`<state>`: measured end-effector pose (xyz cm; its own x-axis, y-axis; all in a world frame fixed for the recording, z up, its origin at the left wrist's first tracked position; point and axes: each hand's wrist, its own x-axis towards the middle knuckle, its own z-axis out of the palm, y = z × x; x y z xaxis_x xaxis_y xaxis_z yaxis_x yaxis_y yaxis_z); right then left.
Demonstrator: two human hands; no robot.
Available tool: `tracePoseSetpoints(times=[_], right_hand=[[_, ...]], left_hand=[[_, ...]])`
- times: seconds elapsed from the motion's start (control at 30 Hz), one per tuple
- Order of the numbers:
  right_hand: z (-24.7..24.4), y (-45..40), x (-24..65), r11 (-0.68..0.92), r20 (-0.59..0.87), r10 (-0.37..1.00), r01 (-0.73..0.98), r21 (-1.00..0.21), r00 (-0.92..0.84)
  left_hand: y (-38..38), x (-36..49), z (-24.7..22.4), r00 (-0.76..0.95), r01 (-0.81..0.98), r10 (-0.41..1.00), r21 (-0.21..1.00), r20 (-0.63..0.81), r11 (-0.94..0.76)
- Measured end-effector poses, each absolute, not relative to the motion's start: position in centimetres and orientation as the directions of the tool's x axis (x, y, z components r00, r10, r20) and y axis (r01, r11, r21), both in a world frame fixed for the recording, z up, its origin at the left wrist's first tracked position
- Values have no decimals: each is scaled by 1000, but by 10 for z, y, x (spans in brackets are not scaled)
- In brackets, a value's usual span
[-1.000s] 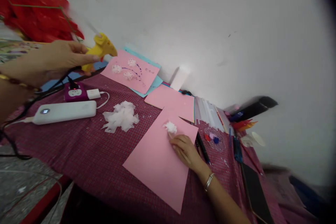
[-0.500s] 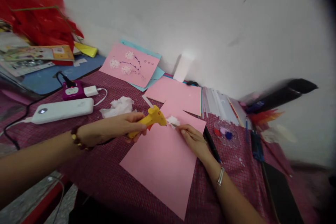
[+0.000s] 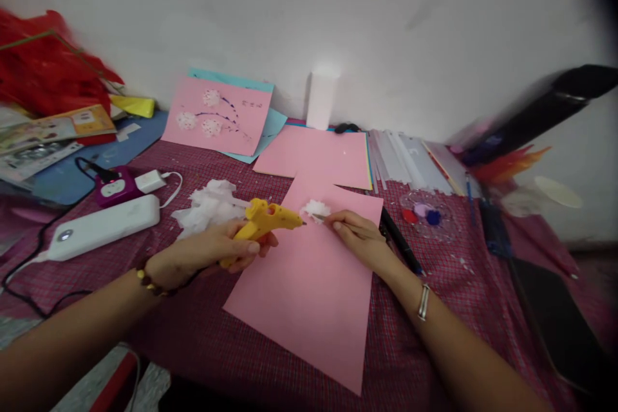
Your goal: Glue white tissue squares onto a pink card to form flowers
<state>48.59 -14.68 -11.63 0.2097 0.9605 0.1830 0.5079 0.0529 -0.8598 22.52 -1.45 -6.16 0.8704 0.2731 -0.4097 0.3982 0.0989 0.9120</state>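
Note:
My left hand [image 3: 232, 246] is wrapped round the handle of a yellow glue gun [image 3: 263, 219], whose nozzle points right, just left of a white tissue flower [image 3: 316, 209]. That flower lies near the top of a pink sheet [image 3: 309, 283]. My right hand [image 3: 357, 235] pinches a thin pointed tool, too small to make out fully, with its tip at the flower's lower right edge. Crumpled white tissue [image 3: 210, 206] lies behind my left hand.
At the back left leans a pink card with white flowers [image 3: 217, 116]. A white power bank [image 3: 106, 225] and purple socket [image 3: 116, 187] stand left. Rightward are a black pen [image 3: 400, 241], a palette with paint [image 3: 427, 215] and plastic sleeves [image 3: 405, 161].
The view has turned and shifted. The glue gun is now more level, its nozzle a little lower against the flower. Both hands keep their holds.

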Motion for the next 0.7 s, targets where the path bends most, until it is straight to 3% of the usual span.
tracePoseSetpoints(times=[0.1, 0.3, 0.47, 0.7], right_hand=[[-116, -146, 485, 38, 170, 961, 506, -862, 219], [-114, -146, 487, 19, 138, 960, 432, -902, 246], [-111, -151, 489, 90, 166, 961, 315, -945, 221], [-112, -157, 490, 80, 159, 970, 377, -923, 183]], left_hand=[[-16, 234, -60, 830, 502, 259, 864, -493, 38], [-11, 247, -61, 837, 488, 319, 870, -444, -70], [-3, 234, -58, 848, 449, 340, 892, -407, -53], [7, 220, -56, 829, 423, 408, 906, -383, -10]])
